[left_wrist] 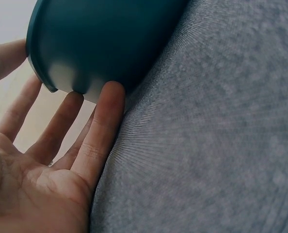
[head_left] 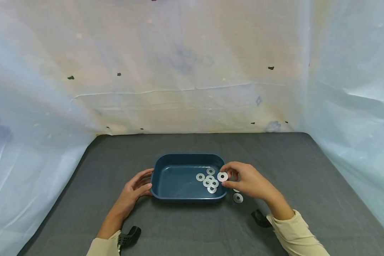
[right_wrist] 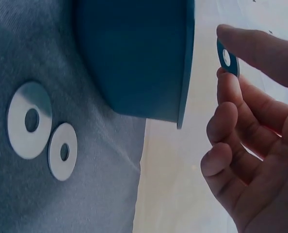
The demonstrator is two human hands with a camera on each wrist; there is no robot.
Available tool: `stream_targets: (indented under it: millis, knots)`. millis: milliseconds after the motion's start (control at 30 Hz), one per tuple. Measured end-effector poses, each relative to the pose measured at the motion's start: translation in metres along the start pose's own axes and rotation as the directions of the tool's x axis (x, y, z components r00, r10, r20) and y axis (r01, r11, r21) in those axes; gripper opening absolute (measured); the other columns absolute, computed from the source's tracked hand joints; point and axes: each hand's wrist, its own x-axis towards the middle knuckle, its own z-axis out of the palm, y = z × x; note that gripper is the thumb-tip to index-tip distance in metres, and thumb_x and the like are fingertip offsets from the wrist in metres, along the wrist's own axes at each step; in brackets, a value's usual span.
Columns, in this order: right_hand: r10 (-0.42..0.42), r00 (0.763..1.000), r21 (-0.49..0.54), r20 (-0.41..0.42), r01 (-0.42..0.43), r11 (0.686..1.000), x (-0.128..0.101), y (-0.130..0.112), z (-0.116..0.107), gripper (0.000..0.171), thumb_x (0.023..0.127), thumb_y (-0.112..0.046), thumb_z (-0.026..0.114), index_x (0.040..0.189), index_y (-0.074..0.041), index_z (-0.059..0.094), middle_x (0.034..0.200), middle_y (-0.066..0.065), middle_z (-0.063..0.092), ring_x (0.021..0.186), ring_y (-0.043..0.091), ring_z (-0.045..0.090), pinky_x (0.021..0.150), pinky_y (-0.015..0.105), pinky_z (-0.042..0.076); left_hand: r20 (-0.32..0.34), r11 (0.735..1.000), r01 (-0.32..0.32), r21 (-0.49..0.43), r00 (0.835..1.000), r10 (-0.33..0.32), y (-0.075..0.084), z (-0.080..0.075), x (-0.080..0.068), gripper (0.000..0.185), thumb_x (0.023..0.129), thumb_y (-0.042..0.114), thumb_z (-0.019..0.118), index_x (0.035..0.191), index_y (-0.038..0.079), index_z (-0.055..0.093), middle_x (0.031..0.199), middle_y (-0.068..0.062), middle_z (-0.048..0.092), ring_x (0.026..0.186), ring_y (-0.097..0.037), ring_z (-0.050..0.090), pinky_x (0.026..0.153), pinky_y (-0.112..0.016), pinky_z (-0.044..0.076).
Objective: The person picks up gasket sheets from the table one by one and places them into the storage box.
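Note:
A dark blue rectangular tray [head_left: 176, 181] stands on the table, with several flat silver washers [head_left: 197, 177] in its right half, some overlapping. My left hand [head_left: 131, 195] rests against the tray's left end; in the left wrist view its fingers [left_wrist: 110, 109] touch the outer wall, spread and fairly straight. Above the right rim, my right hand [head_left: 251, 180] pinches one washer [head_left: 219, 177] between thumb and fingertips. The right wrist view shows this washer [right_wrist: 234, 63] nearly edge-on, clear of the tray wall. Two more washers [right_wrist: 18, 127] lie on the cloth beside the tray's right end.
Grey cloth [head_left: 185, 227] covers the table. A pale patterned sheet [head_left: 192, 110] hangs behind its far edge, and light-blue sheeting [head_left: 355, 117] closes off the sides. Dark straps [head_left: 130, 236] are on both wrists.

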Motion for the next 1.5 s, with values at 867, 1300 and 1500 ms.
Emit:
stream_targets:
  millis: [867, 1300, 1500]
  knots:
    - [-0.084, 0.995, 0.142, 0.053, 0.075, 0.987, 0.021, -0.006, 0.029, 0.031, 0.089, -0.027, 0.076, 0.116, -0.017, 0.067, 0.083, -0.009, 0.056, 0.065, 0.003, 0.048, 0.062, 0.022, 0.045, -0.024, 1.0, 0.01, 0.021, 1.0, -0.01, 0.001, -0.002, -0.001, 0.051, 0.102, 0.011, 0.056, 0.15, 0.004, 0.039, 0.143, -0.015, 0.047, 0.119, -0.007, 0.06, 0.084, -0.03, 0.058]
    - [-0.039, 0.999, 0.094, 0.009, 0.038, 0.995, 0.023, -0.008, 0.032, 0.029, 0.086, -0.023, 0.079, 0.112, -0.016, 0.068, 0.078, -0.01, 0.054, 0.061, 0.002, 0.046, 0.06, 0.022, 0.044, -0.018, 1.0, 0.019, 0.01, 1.0, -0.019, 0.002, -0.003, -0.002, 0.052, 0.102, 0.012, 0.055, 0.15, 0.004, 0.038, 0.145, -0.018, 0.044, 0.121, -0.009, 0.059, 0.085, -0.03, 0.058]
    - [-0.031, 1.0, 0.069, -0.001, 0.031, 0.997, 0.024, -0.009, 0.033, 0.03, 0.086, -0.023, 0.079, 0.113, -0.015, 0.068, 0.076, -0.011, 0.054, 0.059, 0.002, 0.045, 0.06, 0.022, 0.043, -0.024, 1.0, 0.028, 0.014, 0.999, -0.028, 0.002, -0.002, -0.002, 0.052, 0.102, 0.013, 0.056, 0.15, 0.005, 0.039, 0.146, -0.019, 0.044, 0.12, -0.008, 0.059, 0.085, -0.03, 0.058]
